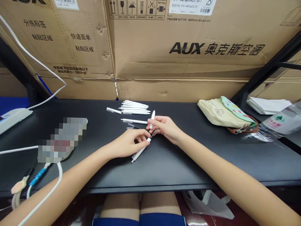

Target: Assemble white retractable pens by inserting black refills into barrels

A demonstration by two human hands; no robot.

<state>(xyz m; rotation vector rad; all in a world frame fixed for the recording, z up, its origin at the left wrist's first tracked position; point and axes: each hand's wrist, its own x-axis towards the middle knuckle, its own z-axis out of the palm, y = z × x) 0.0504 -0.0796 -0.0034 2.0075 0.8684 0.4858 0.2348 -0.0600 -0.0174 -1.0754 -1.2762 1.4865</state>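
Note:
My left hand (127,143) is closed around the white barrel of a click pen (138,153), which slants up to the right above the black desk. A thin dark refill (153,133) sticks out of the barrel's upper end. Between the fingertips of my right hand (169,128) is a white tapered pen tip section (153,115), held nearly upright and apart from the barrel. Just behind my hands lies one white pen (134,121), with thin clear and dark pieces (130,125) in front of it. Farther back are several white pens (134,107) in a pile and a short white pen part (113,110).
A phone-like object (68,136), blurred out, lies at left with white cables and a power strip (12,119). To the right are a cream pouch (214,112), a plastic water bottle (281,122) and white papers (268,104). Large cardboard boxes (191,65) stand behind the desk (188,168).

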